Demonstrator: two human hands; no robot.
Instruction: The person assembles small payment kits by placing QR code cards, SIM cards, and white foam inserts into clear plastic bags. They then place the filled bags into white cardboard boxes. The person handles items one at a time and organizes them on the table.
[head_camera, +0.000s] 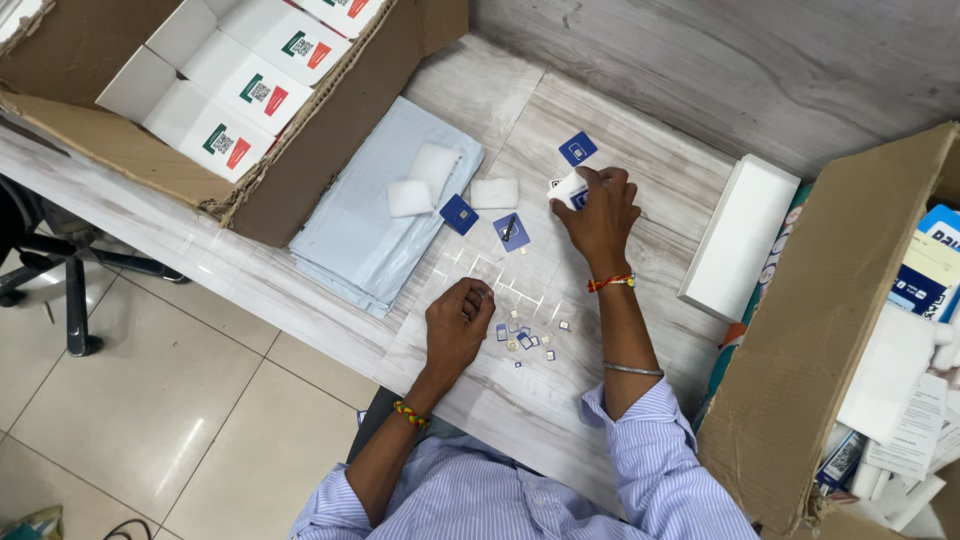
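My right hand (600, 215) reaches forward over the pale wood-grain table (620, 130) and grips a small white-and-blue card (569, 188) at its fingertips. A blue card (578, 148) lies just beyond it. My left hand (457, 322) rests near the table edge with its fingers curled, pinching at something tiny that I cannot make out. Several small chips and card fragments (525, 338) lie scattered beside it. A blue card with a thin dark pin on it (511, 231) and another blue card (459, 213) lie between my hands.
A stack of pale blue sleeves (370, 230) carries two white pads (423, 178); a third pad (494, 193) lies beside it. An open cardboard box of white packets (240, 90) sits far left. A white box (741, 235) and another cardboard carton (850, 330) stand right.
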